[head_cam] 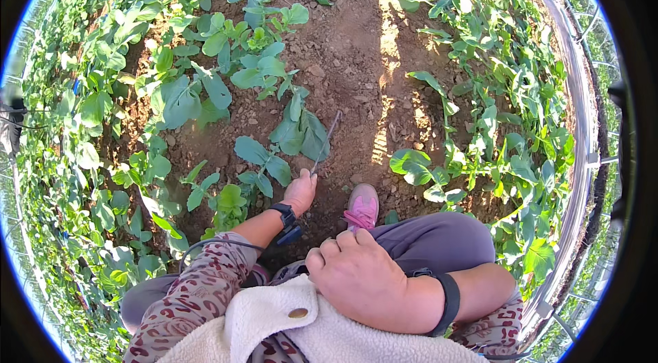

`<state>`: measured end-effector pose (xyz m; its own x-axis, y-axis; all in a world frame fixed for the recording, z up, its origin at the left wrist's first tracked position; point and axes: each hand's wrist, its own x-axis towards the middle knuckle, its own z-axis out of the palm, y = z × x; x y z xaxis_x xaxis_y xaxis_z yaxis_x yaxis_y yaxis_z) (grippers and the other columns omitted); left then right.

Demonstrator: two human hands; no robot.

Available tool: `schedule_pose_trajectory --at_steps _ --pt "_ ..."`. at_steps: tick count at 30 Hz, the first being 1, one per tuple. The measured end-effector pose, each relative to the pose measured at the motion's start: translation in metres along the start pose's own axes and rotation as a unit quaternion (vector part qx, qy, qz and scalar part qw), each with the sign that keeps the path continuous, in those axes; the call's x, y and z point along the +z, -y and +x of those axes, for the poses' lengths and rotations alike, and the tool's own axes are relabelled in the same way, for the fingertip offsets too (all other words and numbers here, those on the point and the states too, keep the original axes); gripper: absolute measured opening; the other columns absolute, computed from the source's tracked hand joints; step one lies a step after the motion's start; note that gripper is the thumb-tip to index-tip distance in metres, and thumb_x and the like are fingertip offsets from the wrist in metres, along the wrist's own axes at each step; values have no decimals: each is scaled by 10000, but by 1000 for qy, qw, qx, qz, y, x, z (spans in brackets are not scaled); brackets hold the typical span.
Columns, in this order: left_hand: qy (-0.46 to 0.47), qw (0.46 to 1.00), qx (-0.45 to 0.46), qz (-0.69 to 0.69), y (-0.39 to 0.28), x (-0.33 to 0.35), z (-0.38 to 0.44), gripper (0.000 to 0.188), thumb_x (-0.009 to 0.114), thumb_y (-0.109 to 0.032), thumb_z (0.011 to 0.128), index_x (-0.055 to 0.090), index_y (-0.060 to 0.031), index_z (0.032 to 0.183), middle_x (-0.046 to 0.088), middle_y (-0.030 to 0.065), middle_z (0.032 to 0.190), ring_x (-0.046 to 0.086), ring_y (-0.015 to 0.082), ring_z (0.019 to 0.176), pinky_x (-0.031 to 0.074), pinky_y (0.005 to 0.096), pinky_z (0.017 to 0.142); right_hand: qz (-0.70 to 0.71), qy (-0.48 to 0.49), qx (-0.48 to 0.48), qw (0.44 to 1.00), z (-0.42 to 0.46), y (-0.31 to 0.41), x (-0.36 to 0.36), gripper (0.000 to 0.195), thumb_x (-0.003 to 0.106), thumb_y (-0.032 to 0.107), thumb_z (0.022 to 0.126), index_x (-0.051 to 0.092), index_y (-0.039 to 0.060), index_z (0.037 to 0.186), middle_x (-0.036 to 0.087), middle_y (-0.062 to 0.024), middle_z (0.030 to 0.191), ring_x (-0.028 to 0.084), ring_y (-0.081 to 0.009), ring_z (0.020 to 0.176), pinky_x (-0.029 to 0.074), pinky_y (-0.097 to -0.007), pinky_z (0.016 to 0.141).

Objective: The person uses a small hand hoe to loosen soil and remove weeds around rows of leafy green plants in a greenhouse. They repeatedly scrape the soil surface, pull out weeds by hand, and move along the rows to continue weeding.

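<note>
My left hand point(301, 191) reaches down to the soil and grips the near end of a thin metal rod point(329, 137), whose far end points away over the bare ground. Broad blue-green leaves point(303, 132) of a leafy plant lie against the rod's left side. Close before my chest is my right hand point(354, 270), back upward with the fingers curled under; whether something is inside it is hidden. Both wrists wear dark bands. A smaller leafy plant point(264, 160) grows just beyond my left hand.
A reddish-brown soil path point(349, 55) runs ahead between dense leafy rows on the left point(118, 55) and right point(514, 106). My pink shoe point(363, 206) stands on the soil near my left hand. Pale edging and metal frame parts point(593, 160) curve along the far right.
</note>
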<state>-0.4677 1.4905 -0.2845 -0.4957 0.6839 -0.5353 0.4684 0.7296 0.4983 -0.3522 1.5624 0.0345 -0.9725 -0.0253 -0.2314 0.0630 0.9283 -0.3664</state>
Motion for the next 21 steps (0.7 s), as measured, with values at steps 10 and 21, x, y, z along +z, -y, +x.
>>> schedule_pose_trajectory --at_steps 10,21 --pt "89 993 -36 67 99 -16 -129 321 402 -360 943 421 -41 976 627 251 746 612 445 727 476 543 658 -26 -8 -33 999 14 19 14 109 582 171 737 570 63 746 590 -73 735 580 -228 721 443 -350 620" --pt "112 993 16 25 40 -41 -115 356 414 -363 939 442 -9 959 619 275 751 609 452 752 473 547 679 -28 3 -59 998 7 37 28 110 558 180 752 589 75 766 594 -56 729 582 -216 727 435 -341 615"
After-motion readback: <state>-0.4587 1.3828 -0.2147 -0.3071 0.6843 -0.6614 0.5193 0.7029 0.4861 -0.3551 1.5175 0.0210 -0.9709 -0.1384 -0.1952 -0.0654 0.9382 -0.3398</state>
